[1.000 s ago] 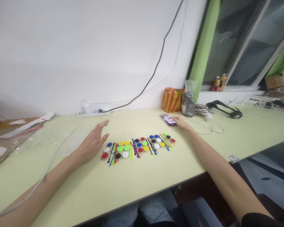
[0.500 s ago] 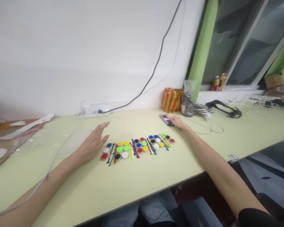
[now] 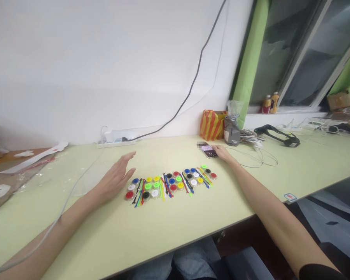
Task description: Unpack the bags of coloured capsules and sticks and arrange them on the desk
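My left hand [image 3: 118,177] is open above the table, fingers stretched out and thumb apart, holding nothing. Just right of it are several small clear round pieces with coloured tops, such as a red-topped one [image 3: 130,195], a green-topped one [image 3: 148,186] and a yellow-topped one [image 3: 200,180]. Between their groups lie bundles of thin coloured plastic sticks with arrow-like ends [image 3: 167,186]. My right hand [image 3: 222,152] rests at the right edge of a phone [image 3: 208,150] with a lit screen. Its fingers touch the phone, which lies on the table; the fingertips are small and partly hidden.
Along the wall stand a power strip [image 3: 116,143], a red-and-yellow striped bag [image 3: 212,125] and a grey package [image 3: 232,131]. Farther right are coiled cables [image 3: 250,136] and a black headset-like frame [image 3: 277,134]. A pale cable [image 3: 62,210] crosses my left forearm. Plastic wrapping [image 3: 43,171] lies left.
My right hand's finger has drawn back from over the phone screen to its right edge. What the screen displays has changed. My left hand stays in place; the view has shifted slightly.
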`<state>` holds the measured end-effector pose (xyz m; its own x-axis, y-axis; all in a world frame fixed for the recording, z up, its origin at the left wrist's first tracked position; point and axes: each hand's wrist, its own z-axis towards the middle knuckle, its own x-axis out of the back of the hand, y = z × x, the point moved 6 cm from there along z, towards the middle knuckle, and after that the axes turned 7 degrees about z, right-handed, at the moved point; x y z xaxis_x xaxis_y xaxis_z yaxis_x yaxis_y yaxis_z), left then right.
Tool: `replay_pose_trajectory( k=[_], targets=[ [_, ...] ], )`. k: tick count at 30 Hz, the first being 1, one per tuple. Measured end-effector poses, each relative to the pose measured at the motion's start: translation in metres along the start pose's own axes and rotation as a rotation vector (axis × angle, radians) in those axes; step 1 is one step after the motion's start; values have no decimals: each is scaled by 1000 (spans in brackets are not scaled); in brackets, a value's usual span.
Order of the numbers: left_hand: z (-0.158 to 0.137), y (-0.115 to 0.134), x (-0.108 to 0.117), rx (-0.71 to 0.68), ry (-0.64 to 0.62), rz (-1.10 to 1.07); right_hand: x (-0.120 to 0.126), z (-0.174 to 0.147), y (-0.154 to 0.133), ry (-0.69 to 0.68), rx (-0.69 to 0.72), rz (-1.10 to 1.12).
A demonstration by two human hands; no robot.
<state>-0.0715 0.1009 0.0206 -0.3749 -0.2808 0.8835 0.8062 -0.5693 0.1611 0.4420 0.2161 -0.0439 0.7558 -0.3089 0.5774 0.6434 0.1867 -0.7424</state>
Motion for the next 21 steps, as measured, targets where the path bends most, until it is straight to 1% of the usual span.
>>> replay_pose_trajectory(
  k=[7, 13, 21],
  targets=[
    [0, 1, 1, -33, 13, 5, 0, -6, -4, 24, -50, -86],
    [-1, 2, 2, -10, 9, 14, 1, -7, -9, 15, -55, -131],
    [-1, 0, 0, -19, 3, 3, 1, -8, -11, -12, -49, -152]
  ],
)
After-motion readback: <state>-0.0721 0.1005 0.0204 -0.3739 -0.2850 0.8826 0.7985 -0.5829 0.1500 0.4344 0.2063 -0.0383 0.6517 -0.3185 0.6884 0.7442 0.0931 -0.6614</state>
